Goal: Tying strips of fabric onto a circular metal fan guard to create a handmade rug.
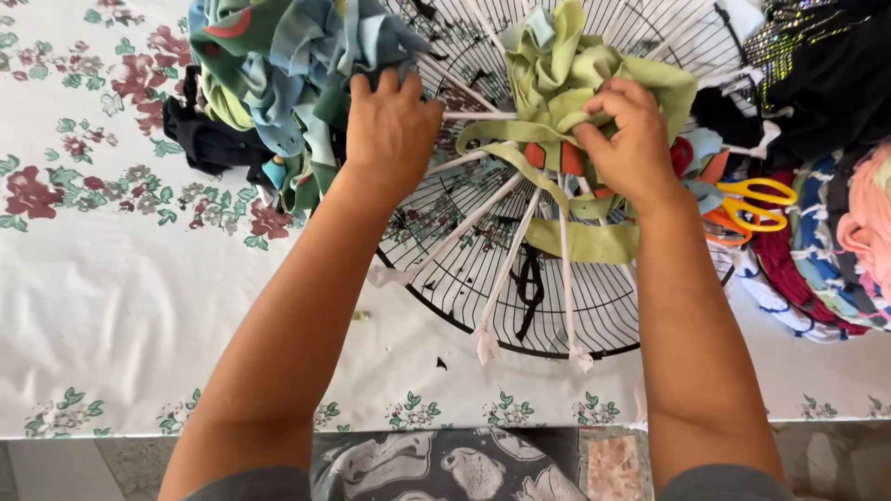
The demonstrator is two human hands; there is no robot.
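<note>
The right hand point(624, 139) pinches the green cloth strip point(566, 88) over the fan grille point(557, 325); its loose end lies toward the table's near edge; the left hand point(390, 125), fingers curled, presses knotted rags point(288, 65).

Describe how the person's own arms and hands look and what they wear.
Both arms are bare from wrist to upper arm. Grey short sleeves show at the bottom edge. The left hand and right hand wear no gloves; no rings, watch or bracelets are visible.

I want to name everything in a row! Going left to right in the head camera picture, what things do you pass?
Flowered tablecloth → black cloth → left hand → right hand → orange-and-yellow scissors → pink fabric.
</note>
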